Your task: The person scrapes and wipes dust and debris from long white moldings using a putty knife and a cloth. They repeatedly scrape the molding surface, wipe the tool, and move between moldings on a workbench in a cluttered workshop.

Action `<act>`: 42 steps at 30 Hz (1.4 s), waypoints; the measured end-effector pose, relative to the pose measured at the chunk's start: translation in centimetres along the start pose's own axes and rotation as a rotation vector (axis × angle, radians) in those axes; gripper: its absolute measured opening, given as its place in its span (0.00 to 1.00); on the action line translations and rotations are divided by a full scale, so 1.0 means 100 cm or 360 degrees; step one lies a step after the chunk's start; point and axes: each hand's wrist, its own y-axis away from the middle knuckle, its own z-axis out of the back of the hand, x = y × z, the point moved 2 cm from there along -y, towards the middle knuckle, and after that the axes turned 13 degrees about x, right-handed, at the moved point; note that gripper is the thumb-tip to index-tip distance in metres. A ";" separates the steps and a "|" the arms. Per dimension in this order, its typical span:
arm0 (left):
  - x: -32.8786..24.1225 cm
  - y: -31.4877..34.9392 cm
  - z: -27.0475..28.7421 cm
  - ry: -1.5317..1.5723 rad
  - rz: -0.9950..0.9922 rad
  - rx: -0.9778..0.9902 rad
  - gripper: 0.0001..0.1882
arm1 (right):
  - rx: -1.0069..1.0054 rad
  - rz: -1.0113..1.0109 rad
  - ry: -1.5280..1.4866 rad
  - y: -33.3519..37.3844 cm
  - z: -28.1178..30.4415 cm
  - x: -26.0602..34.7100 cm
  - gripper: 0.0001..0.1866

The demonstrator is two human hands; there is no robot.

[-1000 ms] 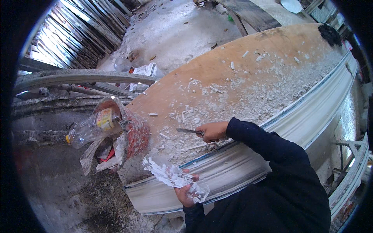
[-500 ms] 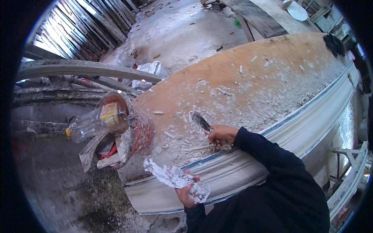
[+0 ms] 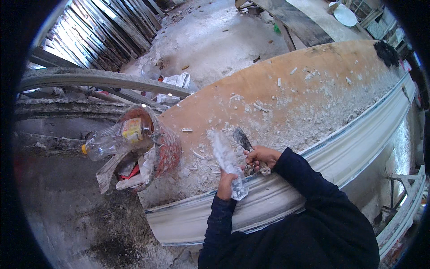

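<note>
My left hand (image 3: 226, 183) is closed round the lower end of a clear plastic piece (image 3: 222, 151), like a cut-open bottle, smeared with white plaster. It stands tilted upward over the board and is partly blurred. Close on its right, my right hand (image 3: 263, 158) grips a putty knife (image 3: 242, 138), its dark, dirty blade pointing up and away to the left. Both hands are just above the near edge of a curved tan board (image 3: 277, 89) strewn with white crumbs and flakes. Along that edge runs a long white moulding (image 3: 273, 193) with blue lines.
At the board's left end sits a dirty red container (image 3: 168, 150) holding scraps and an empty plastic bottle (image 3: 112, 138). Curved grey mouldings (image 3: 98, 80) lie behind it. Wooden poles (image 3: 107, 31) lean at the far left. A black clump (image 3: 386, 53) rests at the board's far right end.
My left hand has moved up and right, turning the plastic piece from lying slanted to nearly upright beside the putty knife. The right hand has shifted slightly right, still holding the knife.
</note>
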 end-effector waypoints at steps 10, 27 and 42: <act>-0.016 -0.038 -0.006 0.0341 0.0149 0.0535 0.32 | 0.0037 0.0008 0.0026 -0.011 0.012 -0.006 0.05; -0.123 -0.031 -0.010 -0.0111 -0.0413 0.0312 0.26 | 0.0037 0.0582 0.0812 0.049 -0.050 0.093 0.08; 0.006 0.040 -0.181 0.0626 -0.0058 0.0824 0.43 | -0.0792 0.1286 0.0805 0.238 -0.040 -0.071 0.13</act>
